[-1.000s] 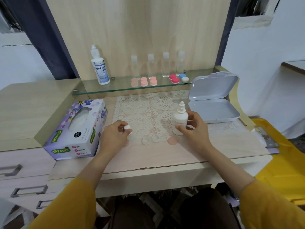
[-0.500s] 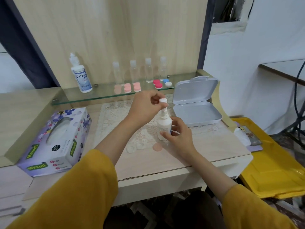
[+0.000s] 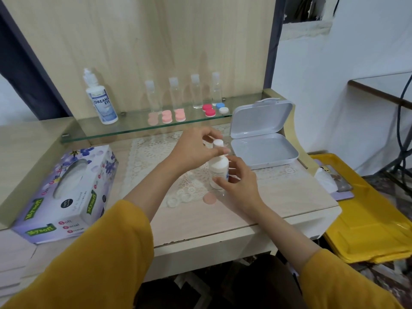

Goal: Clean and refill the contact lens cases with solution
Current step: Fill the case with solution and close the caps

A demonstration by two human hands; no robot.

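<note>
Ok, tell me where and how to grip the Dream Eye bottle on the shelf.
Grip the Dream Eye bottle round its labelled body, coming from the front with fingers on its left and right sides. It stands upright on the glass shelf with the back panel close behind, and its top is narrow, so probably a poorer hold. The nearest clear bottle stands apart, leaving room.

Pale wood panel (image 3: 156, 41) backs a light desk (image 3: 289, 204). Glass shelf (image 3: 93, 132) runs along the panel's foot. Dark blue strip (image 3: 24, 70) on the left. White wall (image 3: 347, 63) on the right, with a glass-topped table (image 3: 383, 85) against it. Patterned floor (image 3: 392, 277) at lower right. Soft, even light.
</note>
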